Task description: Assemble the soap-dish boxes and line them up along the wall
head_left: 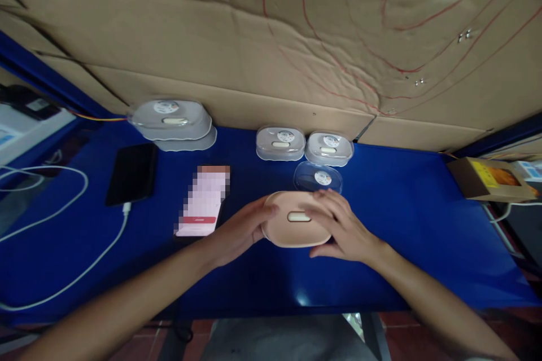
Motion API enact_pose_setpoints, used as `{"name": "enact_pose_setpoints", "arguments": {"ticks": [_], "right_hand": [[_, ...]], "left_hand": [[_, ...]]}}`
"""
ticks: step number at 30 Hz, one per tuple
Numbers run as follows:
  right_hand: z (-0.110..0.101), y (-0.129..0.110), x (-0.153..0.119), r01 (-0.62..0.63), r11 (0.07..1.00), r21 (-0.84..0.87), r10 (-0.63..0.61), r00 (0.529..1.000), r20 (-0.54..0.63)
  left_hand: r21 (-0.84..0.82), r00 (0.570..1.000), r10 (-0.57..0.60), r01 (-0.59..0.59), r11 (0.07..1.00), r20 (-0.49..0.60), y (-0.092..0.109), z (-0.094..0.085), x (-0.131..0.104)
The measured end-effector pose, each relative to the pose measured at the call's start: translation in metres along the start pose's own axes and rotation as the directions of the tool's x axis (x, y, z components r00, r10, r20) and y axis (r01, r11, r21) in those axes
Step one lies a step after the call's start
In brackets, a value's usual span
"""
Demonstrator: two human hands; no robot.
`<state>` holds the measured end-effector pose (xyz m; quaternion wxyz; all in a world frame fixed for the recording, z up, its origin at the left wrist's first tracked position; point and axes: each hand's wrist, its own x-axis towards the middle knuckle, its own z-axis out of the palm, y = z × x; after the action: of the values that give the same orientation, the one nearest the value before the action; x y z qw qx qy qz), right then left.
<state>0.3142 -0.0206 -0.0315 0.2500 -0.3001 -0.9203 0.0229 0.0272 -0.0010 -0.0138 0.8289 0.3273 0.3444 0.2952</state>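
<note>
A peach oval box with a small white bar on its top is between my two hands, above the blue table. My left hand grips its left end, thumb on top and fingers at the side and below. My right hand rests on its right end, fingers over the top and thumb near the lower right edge. Just behind the box lies a clear plastic lid with a round label, partly covered by the box and my right hand.
Two lidded oval boxes stand at the back centre. Larger stacked boxes are at back left. A lit phone, a black device with a white cable, and a cardboard box lie around the blue table.
</note>
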Motion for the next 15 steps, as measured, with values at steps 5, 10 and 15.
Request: {"name": "enact_pose_setpoints", "arguments": {"ticks": [5, 10, 15], "right_hand": [[0.010, 0.029, -0.008, -0.361, 0.930, -0.066, 0.365, 0.929, 0.059], [0.009, 0.034, -0.007, -0.469, 0.883, 0.002, 0.469, 0.883, -0.027], [-0.001, 0.016, -0.005, -0.519, 0.818, 0.248, 0.553, 0.828, -0.092]], "left_hand": [[-0.064, 0.966, 0.033, -0.051, 0.997, -0.256, 0.012, -0.007, 0.005], [-0.070, 0.978, -0.116, 0.106, 0.992, -0.171, 0.014, -0.014, 0.008], [-0.063, 0.987, -0.149, 0.146, 0.987, -0.055, 0.001, -0.017, 0.010]]}}
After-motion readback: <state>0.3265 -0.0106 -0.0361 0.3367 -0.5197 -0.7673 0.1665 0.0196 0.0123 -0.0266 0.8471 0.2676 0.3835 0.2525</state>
